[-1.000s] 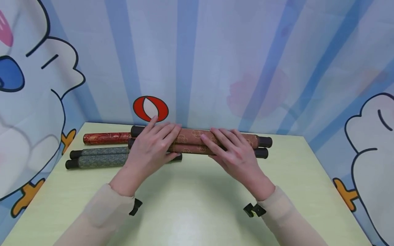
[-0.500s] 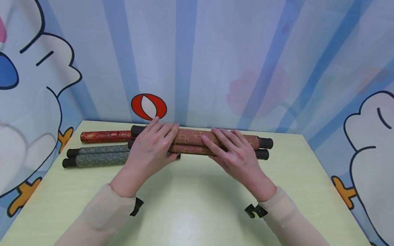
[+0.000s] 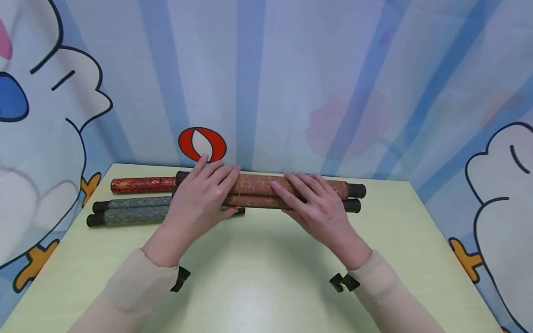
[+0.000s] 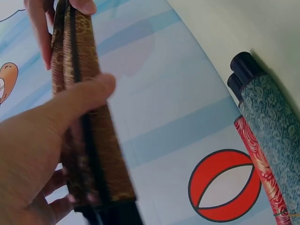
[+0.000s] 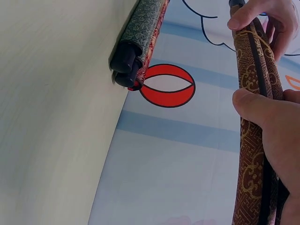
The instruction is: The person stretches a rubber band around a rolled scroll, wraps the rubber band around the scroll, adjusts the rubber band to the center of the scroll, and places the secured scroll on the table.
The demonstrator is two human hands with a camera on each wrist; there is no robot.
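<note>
A brown scroll with gold patterns and black end knobs is rolled into two parallel rolls, a thin cord round it near its left part. My left hand grips its left part and my right hand its right part. In the left wrist view the left thumb lies across the rolls; in the right wrist view the right thumb does the same. Both wrist views show the scroll apart from the tabletop. Behind my left hand lies a grey-green scroll, also a double roll with black knobs.
A red scroll with gold swirls lies behind the grey-green one at the table's back left. The pale yellow table meets a blue striped cloth backdrop with cartoon figures along its back edge.
My left hand has shifted slightly left along the brown scroll, showing more of the cord. My right hand keeps its hold; the scrolls on the table stay put.
</note>
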